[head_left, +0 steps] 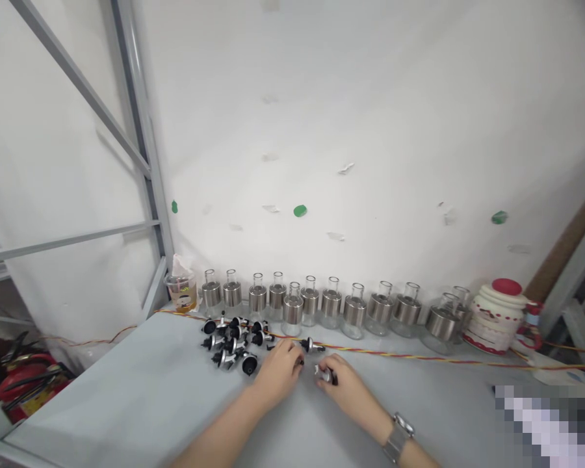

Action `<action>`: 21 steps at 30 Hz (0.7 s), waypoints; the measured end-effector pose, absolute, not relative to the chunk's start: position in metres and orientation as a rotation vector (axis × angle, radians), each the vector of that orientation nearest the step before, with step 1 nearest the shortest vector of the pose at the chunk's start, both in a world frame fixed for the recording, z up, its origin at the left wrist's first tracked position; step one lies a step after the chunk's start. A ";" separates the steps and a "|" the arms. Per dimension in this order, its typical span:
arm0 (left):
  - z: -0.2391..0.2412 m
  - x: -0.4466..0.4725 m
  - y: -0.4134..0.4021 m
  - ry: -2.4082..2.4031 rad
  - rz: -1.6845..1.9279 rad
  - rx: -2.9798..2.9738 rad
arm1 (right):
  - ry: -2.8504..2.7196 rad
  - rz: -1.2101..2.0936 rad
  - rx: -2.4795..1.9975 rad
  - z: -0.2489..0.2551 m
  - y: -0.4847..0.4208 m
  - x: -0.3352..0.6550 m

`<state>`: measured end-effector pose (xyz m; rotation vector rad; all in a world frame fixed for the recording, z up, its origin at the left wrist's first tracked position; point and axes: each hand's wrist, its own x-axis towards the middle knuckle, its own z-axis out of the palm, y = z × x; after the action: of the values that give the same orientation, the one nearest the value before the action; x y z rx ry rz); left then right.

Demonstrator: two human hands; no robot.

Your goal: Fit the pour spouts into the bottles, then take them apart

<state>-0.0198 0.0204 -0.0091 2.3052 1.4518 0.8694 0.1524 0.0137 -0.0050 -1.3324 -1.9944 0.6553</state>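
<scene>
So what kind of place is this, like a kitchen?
Probably a workshop rather than a kitchen: a row of matching glass bottles stands along the wall, black-and-silver bottle tops lie on the table, and a fire extinguisher sits beside it.

Silver/blk stopper (324,374) — in R fingers (332,362); similar ones (233,344) — bunched L.

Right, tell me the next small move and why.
Probably bring the right hand toward the left hand: the right holds a small silvery part, the left seems to hold a dark piece, and a gap separates them.
</scene>
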 end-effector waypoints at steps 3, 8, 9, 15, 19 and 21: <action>-0.009 -0.019 0.021 1.446 0.936 2.192 | -1.890 0.668 -1.298 -0.004 0.016 0.153; -0.003 -0.018 0.023 1.417 1.110 1.913 | -1.760 0.728 -1.248 -0.003 0.017 0.154; 0.000 -0.017 0.023 1.403 1.151 1.848 | -1.741 0.757 -1.239 -0.003 0.017 0.154; 0.017 -0.017 0.023 1.181 1.251 1.518 | -1.639 1.086 -1.119 -0.005 0.018 0.149; 0.022 -0.014 0.017 1.098 1.239 1.399 | -1.614 1.169 -1.054 -0.006 0.016 0.145; 0.024 -0.012 0.014 1.062 1.238 1.349 | -1.633 1.184 -1.050 -0.005 0.015 0.145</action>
<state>-0.0125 0.0136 0.0240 1.3489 1.0616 1.2379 0.1446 0.0148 -0.0049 -1.0500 -1.6332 1.1836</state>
